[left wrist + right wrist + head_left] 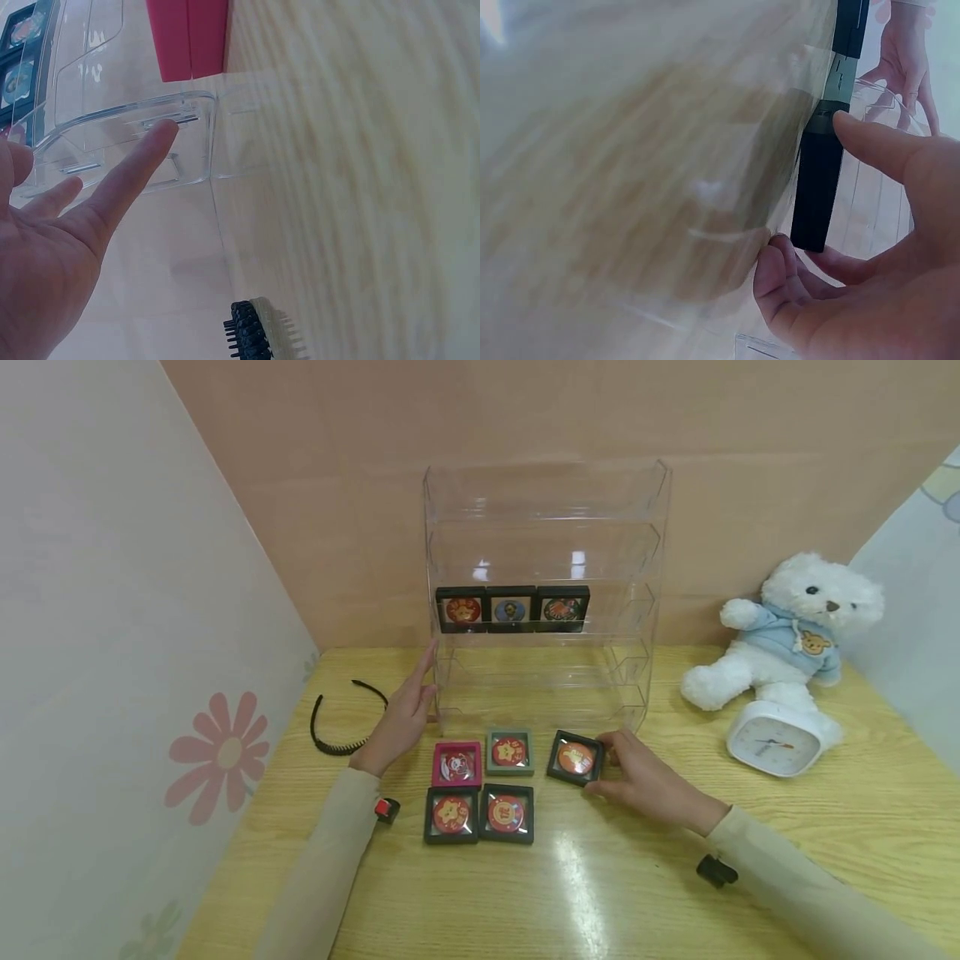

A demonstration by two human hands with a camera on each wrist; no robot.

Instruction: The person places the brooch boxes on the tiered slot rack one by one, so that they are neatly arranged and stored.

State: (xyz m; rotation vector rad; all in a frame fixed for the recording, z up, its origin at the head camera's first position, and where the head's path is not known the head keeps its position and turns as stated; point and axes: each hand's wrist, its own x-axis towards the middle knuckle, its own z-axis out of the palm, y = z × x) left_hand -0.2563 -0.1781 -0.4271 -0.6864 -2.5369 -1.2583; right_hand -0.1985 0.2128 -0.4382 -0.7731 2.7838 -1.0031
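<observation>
A clear acrylic tiered rack (547,560) stands at the back of the table, with three black-framed round badges (512,609) side by side on a middle tier. My left hand (403,718) touches the rack's left side, its fingers extended along the clear panel in the left wrist view. In my right hand (648,781) is a black square display frame (576,758) with an orange round badge, gripped at its right side between thumb and fingers. Left of it lie a pink frame (456,765), a green frame (510,752) and two black frames (452,815), each holding a round badge.
A black toothed headband (341,748) lies left of the rack, beside my left forearm. To the right sit a white teddy bear (798,635) in a blue top and a white clock (775,739). A wall (150,610) bounds the table's left side.
</observation>
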